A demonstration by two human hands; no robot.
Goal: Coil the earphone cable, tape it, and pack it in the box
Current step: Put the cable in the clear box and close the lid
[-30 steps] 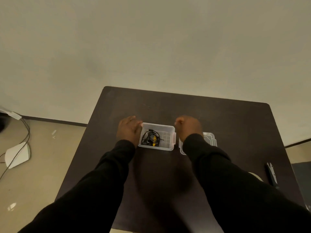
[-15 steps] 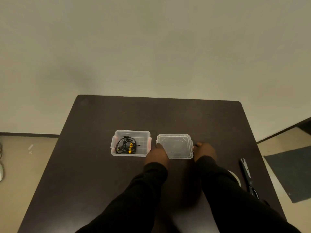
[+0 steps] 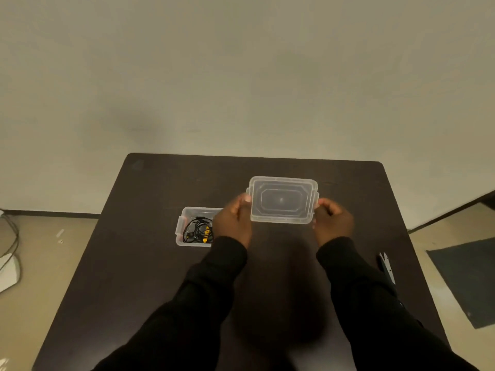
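Observation:
A small clear plastic box (image 3: 183,226) stands open on the dark table (image 3: 150,263), left of centre. Inside it lies the coiled black earphone cable (image 3: 197,231) with a yellow band of tape. The clear lid (image 3: 282,200) is lifted off the table, held flat between both hands to the right of the box. My left hand (image 3: 233,223) grips the lid's left edge and hides the box's right end. My right hand (image 3: 332,220) grips the lid's right edge.
Scissors (image 3: 387,267) lie near the table's right edge, partly behind my right sleeve. A dark mat (image 3: 468,282) lies on the floor to the right. On the floor at the left are a white device (image 3: 8,271) and cables.
Both hands left the sides of the box, moved right to the lid lying beside it, took it by its two ends and lifted it off the table.

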